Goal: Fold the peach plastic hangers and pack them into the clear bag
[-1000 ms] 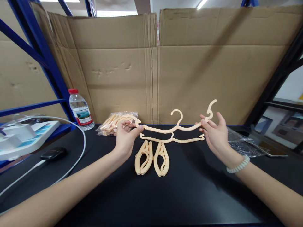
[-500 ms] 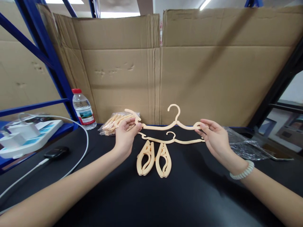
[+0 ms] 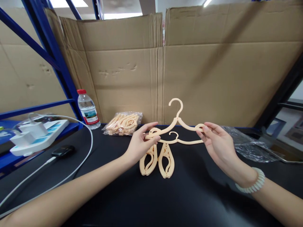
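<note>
A cream plastic folding hanger [image 3: 178,119] is raised above the table, hook upward, between my hands. My left hand [image 3: 137,144] pinches its left end, thumb below and fingers above. At the right end, my right hand [image 3: 219,141] grips the looped tip between thumb and fingers. Behind and below lies a second unfolded hanger [image 3: 189,142], its left end hidden by my left hand. Two folded hangers rest side by side nearer me: the left folded hanger [image 3: 142,164], partly covered by my left hand, and the right folded hanger [image 3: 172,162].
A clear bag of hangers [image 3: 121,123] and a red-capped water bottle [image 3: 89,112] stand at the back left. A power strip [image 3: 47,138], a black device [image 3: 63,151] and a white cable [image 3: 91,143] occupy the left. Crumpled plastic film [image 3: 251,148] lies right. Cardboard [image 3: 123,75] walls the back.
My left hand has moved right and slightly down. The held hanger's left end piece, which stuck outward, is now folded in, and the hanger's left arm slopes more steeply.
</note>
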A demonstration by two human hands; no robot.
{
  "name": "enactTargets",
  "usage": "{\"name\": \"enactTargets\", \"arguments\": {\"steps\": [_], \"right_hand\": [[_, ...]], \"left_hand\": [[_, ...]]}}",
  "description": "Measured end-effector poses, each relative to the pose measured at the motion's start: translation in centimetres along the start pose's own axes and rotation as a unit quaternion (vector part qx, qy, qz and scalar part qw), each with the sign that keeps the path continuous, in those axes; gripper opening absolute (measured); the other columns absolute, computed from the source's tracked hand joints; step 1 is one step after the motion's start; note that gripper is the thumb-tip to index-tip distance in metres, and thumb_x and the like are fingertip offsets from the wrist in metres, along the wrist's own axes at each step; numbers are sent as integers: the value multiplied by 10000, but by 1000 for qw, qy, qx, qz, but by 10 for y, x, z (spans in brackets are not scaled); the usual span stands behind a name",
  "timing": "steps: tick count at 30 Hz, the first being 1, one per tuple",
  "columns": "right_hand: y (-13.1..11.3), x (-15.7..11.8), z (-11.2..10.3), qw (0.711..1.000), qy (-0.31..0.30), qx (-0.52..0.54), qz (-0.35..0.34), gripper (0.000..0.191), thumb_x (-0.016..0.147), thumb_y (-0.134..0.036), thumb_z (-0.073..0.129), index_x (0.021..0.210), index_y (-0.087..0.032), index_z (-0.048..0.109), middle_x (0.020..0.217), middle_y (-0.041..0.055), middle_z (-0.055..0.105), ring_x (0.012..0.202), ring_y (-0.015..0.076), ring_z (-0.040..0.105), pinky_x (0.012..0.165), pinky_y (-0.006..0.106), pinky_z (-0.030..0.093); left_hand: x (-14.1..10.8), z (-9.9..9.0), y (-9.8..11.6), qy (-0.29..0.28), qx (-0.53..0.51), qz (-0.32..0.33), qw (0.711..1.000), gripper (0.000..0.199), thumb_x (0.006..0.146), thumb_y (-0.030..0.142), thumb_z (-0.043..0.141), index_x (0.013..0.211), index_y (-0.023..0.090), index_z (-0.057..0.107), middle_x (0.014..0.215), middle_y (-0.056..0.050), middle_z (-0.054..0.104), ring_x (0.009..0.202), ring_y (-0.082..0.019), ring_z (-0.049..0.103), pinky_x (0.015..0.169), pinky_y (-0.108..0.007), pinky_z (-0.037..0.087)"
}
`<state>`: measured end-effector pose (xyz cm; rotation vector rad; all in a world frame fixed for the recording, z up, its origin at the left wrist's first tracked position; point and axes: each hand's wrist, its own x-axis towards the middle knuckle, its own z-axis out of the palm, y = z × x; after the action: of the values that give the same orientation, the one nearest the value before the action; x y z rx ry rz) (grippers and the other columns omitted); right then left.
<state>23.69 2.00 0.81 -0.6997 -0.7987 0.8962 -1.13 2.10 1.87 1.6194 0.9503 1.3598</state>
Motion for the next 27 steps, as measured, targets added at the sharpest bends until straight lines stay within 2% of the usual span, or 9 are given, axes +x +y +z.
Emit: {"name": "enactTargets", "arguments": {"steps": [6, 10, 13, 16, 18, 21, 23, 25, 27], "right_hand": [[8, 8, -7, 997, 11, -70, -25, 340, 589, -335, 863, 835, -178, 689, 823, 32, 674, 758, 139, 623, 589, 224, 530], [11, 5, -4, 993, -9, -99, -60, 349, 664, -316, 820, 944, -190, 654, 855, 36, 671, 717, 131, 607, 526, 212, 481], [9, -4, 1, 993, -42, -90, -60, 365, 694, -289, 807, 998, -210, 621, 959, 49, 678, 729, 135, 626, 548, 227, 501], [6, -15, 7, 988, -101, -107, -43, 360, 747, -302, 770, 1063, -214, 621, 994, 67, 682, 775, 161, 645, 581, 255, 527], [4, -22, 11, 975, -172, -132, -37, 415, 793, -306, 727, 1179, -220, 600, 1013, 68, 683, 854, 180, 653, 677, 290, 553], [2, -31, 14, 932, -321, -170, -12, 593, 871, -289, 636, 1417, -243, 407, 976, 44, 686, 918, 181, 655, 825, 338, 545], [0, -35, 14, 902, -382, -201, 5, 652, 925, -295, 556, 1497, -245, 250, 855, 15, 678, 807, 164, 659, 751, 320, 555], [-1, -38, 13, 892, -384, -238, 3, 644, 956, -316, 501, 1515, -239, 190, 776, -1, 664, 695, 152, 636, 642, 285, 540], [-2, -39, 12, 893, -360, -269, -4, 619, 961, -334, 493, 1505, -236, 214, 755, -2, 665, 636, 142, 608, 579, 262, 511]], "left_hand": [[4, -1, 4, 76, -134, -29, 988, 358, 660, 204, 811, 980, 154, 657, 848, -12, 682, 782, -112, 629, 710, -200, 516], [5, -1, 6, 62, -159, -51, 984, 211, 691, 232, 793, 833, 139, 668, 855, -15, 653, 820, -113, 620, 711, -186, 526], [2, 3, 9, 35, -159, -77, 984, 225, 712, 249, 776, 877, 136, 672, 863, -13, 630, 782, -114, 624, 699, -206, 544], [-7, 9, 12, -14, -131, -86, 987, 264, 746, 286, 755, 941, 132, 666, 946, -33, 638, 797, -127, 639, 709, -229, 558], [-13, 13, 12, -47, -101, -87, 990, 289, 763, 305, 743, 975, 128, 660, 956, -45, 649, 805, -139, 648, 713, -242, 564], [-22, 18, 13, -85, -77, -87, 990, 314, 774, 318, 732, 1012, 128, 654, 946, -60, 661, 831, -166, 658, 719, -267, 573], [-25, 20, 15, -94, -69, -84, 990, 321, 778, 321, 726, 1025, 127, 655, 954, -70, 665, 829, -174, 661, 709, -272, 572], [-27, 21, 16, -92, -61, -79, 991, 327, 777, 316, 725, 1035, 126, 659, 951, -74, 670, 811, -171, 662, 694, -264, 569], [-27, 22, 18, -84, -57, -72, 992, 330, 770, 310, 728, 1038, 127, 665, 936, -72, 675, 801, -167, 660, 681, -251, 564]]}}
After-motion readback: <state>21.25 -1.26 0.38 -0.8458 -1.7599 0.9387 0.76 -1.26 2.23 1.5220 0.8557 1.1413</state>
